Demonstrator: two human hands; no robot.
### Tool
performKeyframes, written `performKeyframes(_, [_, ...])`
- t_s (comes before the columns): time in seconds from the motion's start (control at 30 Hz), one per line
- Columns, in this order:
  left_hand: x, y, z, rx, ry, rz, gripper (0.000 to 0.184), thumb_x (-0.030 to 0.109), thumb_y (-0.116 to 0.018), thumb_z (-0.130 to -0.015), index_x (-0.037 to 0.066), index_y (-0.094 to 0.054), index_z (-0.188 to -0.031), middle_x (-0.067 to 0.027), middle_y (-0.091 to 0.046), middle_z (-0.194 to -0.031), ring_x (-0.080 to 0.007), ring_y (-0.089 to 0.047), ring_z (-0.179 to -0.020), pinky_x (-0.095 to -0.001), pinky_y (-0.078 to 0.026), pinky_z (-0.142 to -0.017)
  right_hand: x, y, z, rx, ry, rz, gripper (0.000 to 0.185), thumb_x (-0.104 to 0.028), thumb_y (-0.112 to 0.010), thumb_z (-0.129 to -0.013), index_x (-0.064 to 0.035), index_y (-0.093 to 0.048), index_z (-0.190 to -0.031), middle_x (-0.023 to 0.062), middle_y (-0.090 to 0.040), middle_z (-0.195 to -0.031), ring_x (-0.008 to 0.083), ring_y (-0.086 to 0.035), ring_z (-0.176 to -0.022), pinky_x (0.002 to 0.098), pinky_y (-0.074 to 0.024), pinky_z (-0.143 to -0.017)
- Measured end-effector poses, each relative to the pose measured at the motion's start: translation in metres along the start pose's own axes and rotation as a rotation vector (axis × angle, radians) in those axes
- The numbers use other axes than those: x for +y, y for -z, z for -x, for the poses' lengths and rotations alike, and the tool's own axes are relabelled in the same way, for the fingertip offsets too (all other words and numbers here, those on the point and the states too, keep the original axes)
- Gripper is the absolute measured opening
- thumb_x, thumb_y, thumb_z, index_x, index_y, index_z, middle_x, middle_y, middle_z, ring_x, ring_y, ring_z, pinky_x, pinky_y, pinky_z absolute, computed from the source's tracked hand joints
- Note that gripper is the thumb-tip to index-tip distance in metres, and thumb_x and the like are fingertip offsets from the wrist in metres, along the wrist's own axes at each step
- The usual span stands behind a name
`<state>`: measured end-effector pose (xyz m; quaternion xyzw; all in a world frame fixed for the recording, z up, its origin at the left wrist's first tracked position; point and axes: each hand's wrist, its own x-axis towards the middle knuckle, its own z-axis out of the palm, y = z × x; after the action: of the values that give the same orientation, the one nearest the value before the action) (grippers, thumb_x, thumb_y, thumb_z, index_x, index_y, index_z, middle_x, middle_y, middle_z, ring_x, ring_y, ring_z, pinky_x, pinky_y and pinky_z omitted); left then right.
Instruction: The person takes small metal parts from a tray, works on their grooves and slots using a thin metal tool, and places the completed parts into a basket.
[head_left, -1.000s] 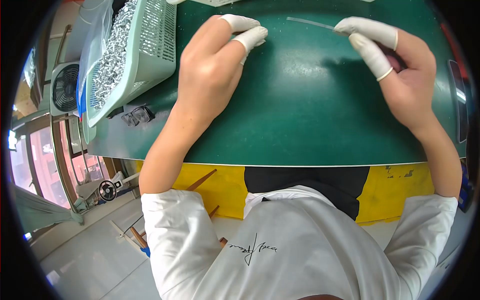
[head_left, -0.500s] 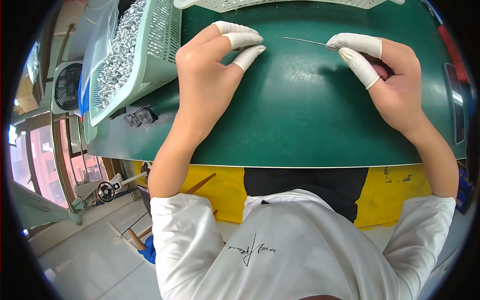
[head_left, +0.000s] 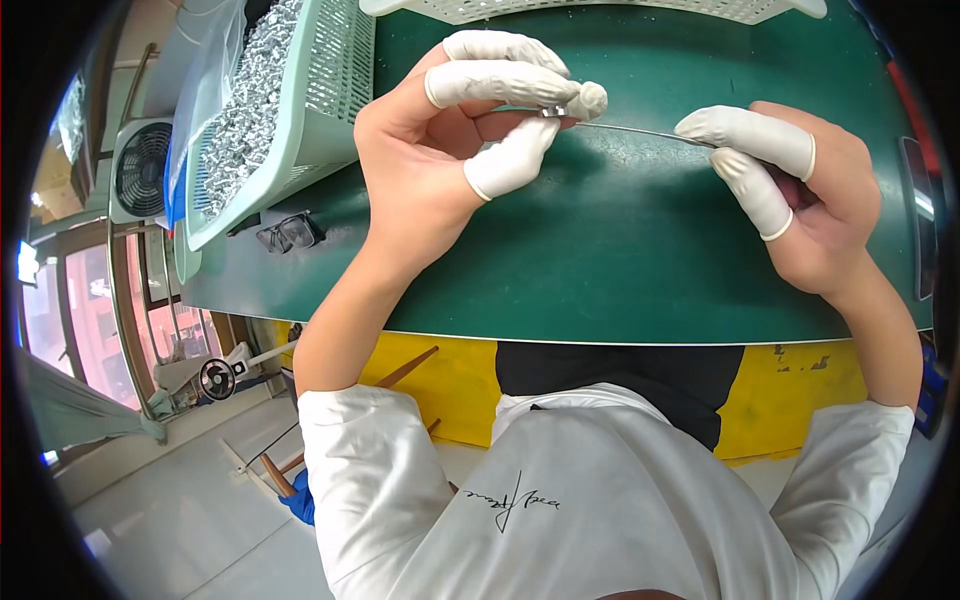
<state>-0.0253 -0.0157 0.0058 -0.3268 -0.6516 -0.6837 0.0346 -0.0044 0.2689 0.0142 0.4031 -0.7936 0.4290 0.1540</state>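
Observation:
Between the white-covered fingertips of my left hand (head_left: pixel 430 150) is a small metal part (head_left: pixel 553 112), mostly hidden by the fingers. My right hand (head_left: pixel 815 190) pinches one end of a thin metal strip (head_left: pixel 640 130), with white covers on thumb and forefinger. The strip's other end reaches the small part at my left fingertips; whether it passes into the part cannot be made out. Both hands are above the green table (head_left: pixel 600 270).
A pale green basket (head_left: pixel 325 90) full of small metal parts (head_left: pixel 250 120) stands at the left. Beside it lies a dark, crumpled object (head_left: pixel 290 233). Another pale basket (head_left: pixel 600 8) is at the far edge, and a dark phone-like object (head_left: pixel 917 215) lies at the right.
My left hand's fingers have come to the strip's end, with a small metal part now visible between them. My right hand has shifted slightly right and nearer to me, still pinching the strip.

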Motion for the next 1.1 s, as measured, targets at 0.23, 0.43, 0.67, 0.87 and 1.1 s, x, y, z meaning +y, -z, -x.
performKeyframes(0.23, [0.006,0.004,0.001,-0.109,0.073,0.033,0.038,-0.013,-0.071,-0.081,-0.001,-0.07,-0.117,-0.0224,-0.068,-0.123,-0.0331,-0.068,-0.114,-0.0494,-0.058,-0.1,0.001,-0.001,0.001,0.002,0.0,0.023,0.024,0.005,-0.065,-0.089,0.0039,-0.072,-0.112,0.009,-0.065,-0.077,0.0129,-0.045,-0.056,0.0279,-0.0323,-0.051])
performKeyframes(0.43, [-0.01,0.01,0.005,-0.062,0.164,0.324,0.045,0.0,-0.078,-0.085,0.008,-0.067,-0.127,-0.0143,-0.066,-0.135,-0.033,-0.064,-0.124,-0.0488,-0.052,-0.108,-0.005,0.0,-0.001,0.006,0.021,0.036,0.024,0.004,-0.065,-0.09,0.0044,-0.072,-0.113,0.0098,-0.065,-0.077,0.0136,-0.047,-0.057,0.0279,-0.0332,-0.051])
performKeyframes(0.67, [-0.008,0.004,0.007,-0.087,0.259,0.5,0.046,0.002,-0.08,-0.086,0.01,-0.065,-0.129,-0.011,-0.063,-0.138,-0.0303,-0.064,-0.125,-0.0445,-0.055,-0.108,-0.007,0.002,-0.001,0.008,0.029,0.092,0.026,0.005,-0.069,-0.09,0.0041,-0.073,-0.115,0.0093,-0.064,-0.077,0.0148,-0.051,-0.059,0.0281,-0.037,-0.052])
performKeyframes(0.87, [-0.007,0.006,0.007,-0.092,0.242,0.442,0.046,-0.001,-0.079,-0.085,0.01,-0.067,-0.128,-0.0128,-0.064,-0.138,-0.0326,-0.064,-0.124,-0.0464,-0.053,-0.108,-0.008,0.003,0.001,0.011,0.009,0.093,0.027,0.004,-0.07,-0.09,0.004,-0.072,-0.116,0.0086,-0.062,-0.075,0.0155,-0.051,-0.058,0.0283,-0.0371,-0.052])
performKeyframes(1.1, [-0.007,0.008,0.005,-0.133,0.152,0.327,0.046,-0.005,-0.077,-0.084,0.008,-0.069,-0.127,-0.0161,-0.064,-0.137,-0.0349,-0.066,-0.122,-0.0521,-0.051,-0.11,-0.01,0.003,-0.001,-0.003,0.04,0.129,0.028,0.004,-0.071,-0.089,0.0037,-0.073,-0.116,0.008,-0.059,-0.073,0.0162,-0.05,-0.057,0.0296,-0.0363,-0.051])
